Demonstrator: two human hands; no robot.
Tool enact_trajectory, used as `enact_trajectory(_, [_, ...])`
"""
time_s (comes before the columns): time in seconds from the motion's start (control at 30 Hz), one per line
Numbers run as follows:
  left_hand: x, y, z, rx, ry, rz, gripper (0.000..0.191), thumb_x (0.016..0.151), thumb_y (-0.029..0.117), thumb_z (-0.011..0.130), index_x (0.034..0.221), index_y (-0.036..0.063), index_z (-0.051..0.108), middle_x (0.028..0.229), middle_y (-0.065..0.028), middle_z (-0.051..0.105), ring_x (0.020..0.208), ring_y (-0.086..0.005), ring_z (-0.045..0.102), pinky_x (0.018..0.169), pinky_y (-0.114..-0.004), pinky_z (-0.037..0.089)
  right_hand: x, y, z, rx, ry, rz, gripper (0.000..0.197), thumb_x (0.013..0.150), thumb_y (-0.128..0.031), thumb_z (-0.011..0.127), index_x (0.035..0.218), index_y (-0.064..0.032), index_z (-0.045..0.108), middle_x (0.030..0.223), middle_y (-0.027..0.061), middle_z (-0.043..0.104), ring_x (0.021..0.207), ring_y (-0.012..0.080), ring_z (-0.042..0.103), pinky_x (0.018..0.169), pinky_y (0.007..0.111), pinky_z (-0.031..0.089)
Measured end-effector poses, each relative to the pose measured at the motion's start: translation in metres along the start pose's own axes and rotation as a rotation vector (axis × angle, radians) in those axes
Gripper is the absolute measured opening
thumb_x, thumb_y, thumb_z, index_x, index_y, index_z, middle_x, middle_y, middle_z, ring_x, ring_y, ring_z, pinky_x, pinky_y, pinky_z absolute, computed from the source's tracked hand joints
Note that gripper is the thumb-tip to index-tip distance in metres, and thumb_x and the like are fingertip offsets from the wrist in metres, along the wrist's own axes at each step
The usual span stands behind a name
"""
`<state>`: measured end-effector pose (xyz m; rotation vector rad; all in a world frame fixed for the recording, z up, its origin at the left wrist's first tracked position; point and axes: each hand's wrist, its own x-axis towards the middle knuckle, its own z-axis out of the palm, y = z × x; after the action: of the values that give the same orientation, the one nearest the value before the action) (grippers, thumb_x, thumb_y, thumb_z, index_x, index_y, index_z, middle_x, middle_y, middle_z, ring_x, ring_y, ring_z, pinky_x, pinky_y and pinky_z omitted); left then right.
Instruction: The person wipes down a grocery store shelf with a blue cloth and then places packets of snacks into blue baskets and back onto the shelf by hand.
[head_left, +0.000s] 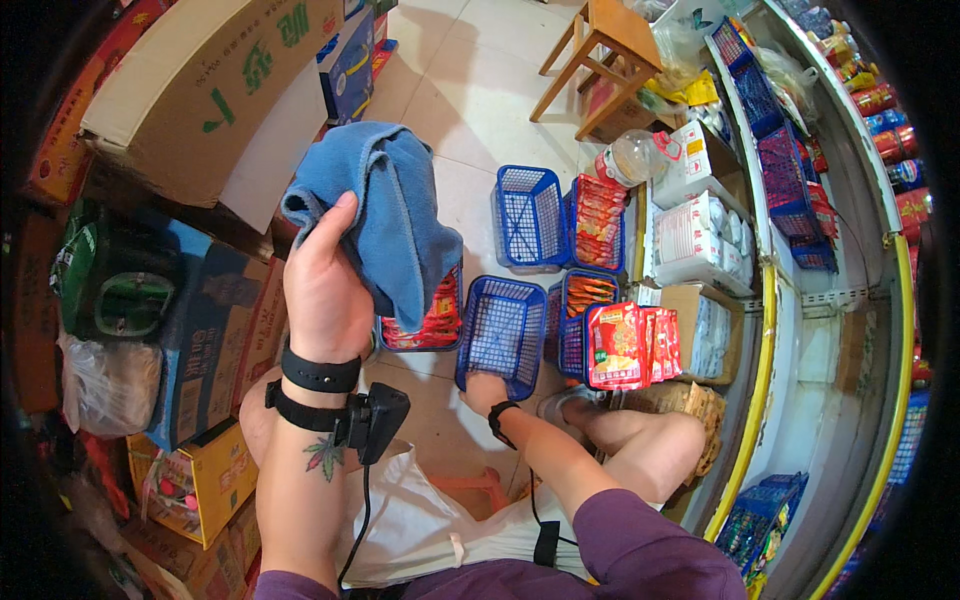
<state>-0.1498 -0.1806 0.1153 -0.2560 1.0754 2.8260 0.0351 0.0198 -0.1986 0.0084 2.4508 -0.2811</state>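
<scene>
A bunched blue cloth is gripped in my left hand, raised at the centre left with the thumb pressed on the fabric. My right hand grips the near rim of a blue plastic basket with nothing inside it; some of its fingers are hidden. Partly under the cloth, a basket of red packets sits to the left. Beyond stands another bare blue basket, beside one filled with red packets. Right of my right hand are baskets with orange packets and larger red packets.
Cardboard boxes and a green container crowd the left side. A wooden stool stands ahead on the tiled floor. Along the right run metal shelves with yellow edging. A clear plastic jug lies near white cartons.
</scene>
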Motion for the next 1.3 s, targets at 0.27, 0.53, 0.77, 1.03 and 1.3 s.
enact_trajectory(0.27, [-0.004,-0.002,0.012,-0.02,-0.057,-0.03,0.038,0.092,0.017,0.048,0.125,-0.0029,0.047,0.122,-0.015,0.056,0.112,-0.0248,0.055,0.099,-0.039,0.04,-0.01,0.016,-0.004,-0.048,-0.211,-0.22,0.036,0.078,-0.034,0.064,0.087,0.0007,0.065,0.087,0.0207,0.065,0.083,0.0354,0.063,0.073,0.044,0.051])
enact_trajectory(0.53, [-0.006,-0.013,0.021,-0.069,-0.071,-0.066,0.038,0.092,0.015,0.049,0.126,-0.0009,0.046,0.121,-0.0141,0.057,0.108,-0.0247,0.057,0.096,-0.039,0.044,-0.01,0.015,0.011,-0.166,-0.244,-0.275,0.035,0.077,-0.035,0.066,0.088,-0.0017,0.067,0.091,0.0168,0.066,0.086,0.0332,0.063,0.073,0.042,0.052])
enact_trajectory(0.77, [0.0,-0.007,0.004,-0.1,-0.048,-0.032,0.037,0.091,0.014,0.051,0.125,-0.0009,0.047,0.119,-0.0133,0.058,0.107,-0.0233,0.058,0.093,-0.037,0.046,0.013,-0.007,-0.077,0.181,0.123,-0.376,0.028,0.078,-0.029,0.062,0.084,-0.0022,0.063,0.08,0.0214,0.064,0.076,0.0373,0.062,0.067,0.045,0.051])
enact_trajectory(1.03, [0.005,-0.003,-0.009,-0.028,0.045,0.012,0.037,0.09,0.014,0.052,0.123,-0.0033,0.049,0.12,-0.0139,0.057,0.109,-0.024,0.056,0.098,-0.038,0.04,0.094,-0.035,-0.099,0.166,0.433,-0.41,0.022,0.079,-0.02,0.062,0.092,-0.0025,0.057,0.095,0.0158,0.061,0.095,0.0344,0.056,0.08,0.043,0.046])
enact_trajectory(1.3, [0.009,0.008,-0.014,-0.025,0.073,0.001,0.036,0.091,0.014,0.049,0.123,-0.0033,0.049,0.121,-0.0148,0.057,0.11,-0.0242,0.056,0.1,-0.039,0.04,0.133,-0.061,-0.07,-0.247,0.352,-0.484,0.023,0.081,-0.023,0.058,0.095,-0.0054,0.061,0.096,0.0112,0.064,0.098,0.0279,0.057,0.082,0.04,0.044])
